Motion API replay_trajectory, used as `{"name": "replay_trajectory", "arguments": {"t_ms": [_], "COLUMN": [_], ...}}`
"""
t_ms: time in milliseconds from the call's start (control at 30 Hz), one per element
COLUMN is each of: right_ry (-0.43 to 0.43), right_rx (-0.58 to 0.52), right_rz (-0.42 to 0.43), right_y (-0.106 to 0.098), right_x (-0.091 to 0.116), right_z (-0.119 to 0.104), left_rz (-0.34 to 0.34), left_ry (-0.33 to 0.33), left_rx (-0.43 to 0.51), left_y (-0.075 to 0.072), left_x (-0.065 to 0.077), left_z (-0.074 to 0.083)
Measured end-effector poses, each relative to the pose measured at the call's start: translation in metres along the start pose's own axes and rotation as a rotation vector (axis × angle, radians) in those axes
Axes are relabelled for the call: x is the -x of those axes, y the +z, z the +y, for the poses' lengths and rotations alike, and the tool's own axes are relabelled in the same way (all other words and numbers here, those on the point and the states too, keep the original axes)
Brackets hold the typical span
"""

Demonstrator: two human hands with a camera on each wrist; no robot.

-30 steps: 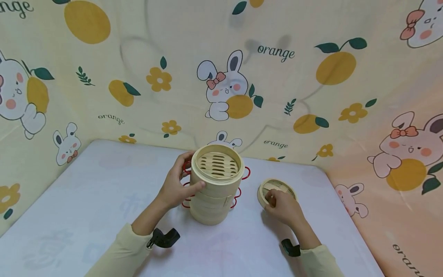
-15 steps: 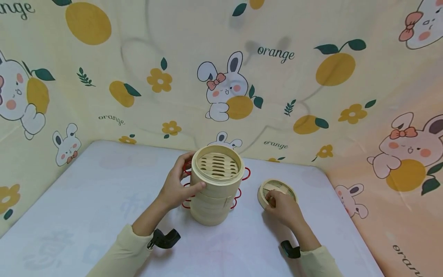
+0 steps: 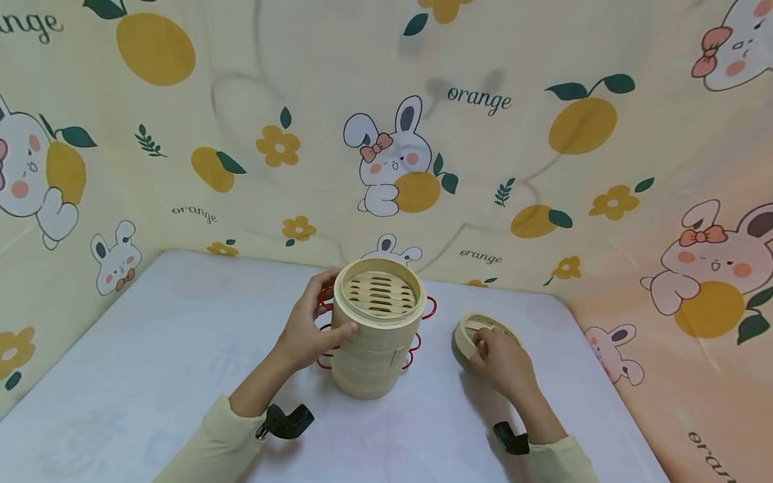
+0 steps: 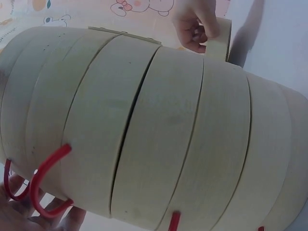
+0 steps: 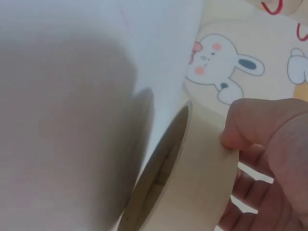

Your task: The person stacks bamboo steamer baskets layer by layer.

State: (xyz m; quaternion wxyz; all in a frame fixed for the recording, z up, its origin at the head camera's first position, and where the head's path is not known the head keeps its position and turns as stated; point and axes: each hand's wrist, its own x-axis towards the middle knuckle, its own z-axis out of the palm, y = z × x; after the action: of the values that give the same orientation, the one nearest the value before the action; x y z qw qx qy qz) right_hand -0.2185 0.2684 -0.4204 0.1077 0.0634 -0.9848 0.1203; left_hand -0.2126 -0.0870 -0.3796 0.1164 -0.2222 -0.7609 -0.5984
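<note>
A tall stack of bamboo steamer baskets (image 3: 368, 365) stands upright mid-table, with red loop handles on its sides and a slatted surface inside the open top rim. My left hand (image 3: 306, 332) grips its upper tier from the left, thumb across the front and fingers round the back. To the right, my right hand (image 3: 506, 365) pinches a small round bamboo lid (image 3: 464, 342) by its rim. Seen from the right wrist, the lid (image 5: 202, 178) is tilted with its hollow side facing the table, thumb on the outer band and fingers partly hidden behind it.
A white cloth covers the table (image 3: 181, 349), which meets a printed curtain (image 3: 314, 80) at the back and right. Black wrist mounts (image 3: 285, 421) sit on both forearms. The steamer stack stands between the two hands.
My right hand has tipped the lid, its left edge rising off the table and shifting slightly right. My left hand keeps its grip on the stack. The head view has shifted slightly.
</note>
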Motion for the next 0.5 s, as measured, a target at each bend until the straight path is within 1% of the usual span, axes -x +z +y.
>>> {"name": "replay_trajectory", "arguments": {"t_ms": [133, 233, 300, 500], "right_ry": [-0.022, -0.030, -0.046, -0.132], "right_rx": [-0.002, -0.015, -0.023, -0.055], "right_rz": [0.050, 0.077, 0.109, 0.277], "right_y": [-0.007, -0.014, -0.020, -0.042], "right_x": [0.000, 0.000, -0.001, -0.001], "right_z": [-0.002, -0.006, -0.008, -0.019], "left_rz": [0.000, -0.001, -0.001, -0.003], "left_ry": [-0.009, -0.006, -0.004, -0.018], "left_rx": [0.001, 0.006, 0.007, -0.007], "left_y": [0.000, 0.001, 0.001, 0.000], "left_x": [0.001, 0.001, 0.000, 0.001], "left_z": [0.001, 0.001, 0.001, 0.002]}}
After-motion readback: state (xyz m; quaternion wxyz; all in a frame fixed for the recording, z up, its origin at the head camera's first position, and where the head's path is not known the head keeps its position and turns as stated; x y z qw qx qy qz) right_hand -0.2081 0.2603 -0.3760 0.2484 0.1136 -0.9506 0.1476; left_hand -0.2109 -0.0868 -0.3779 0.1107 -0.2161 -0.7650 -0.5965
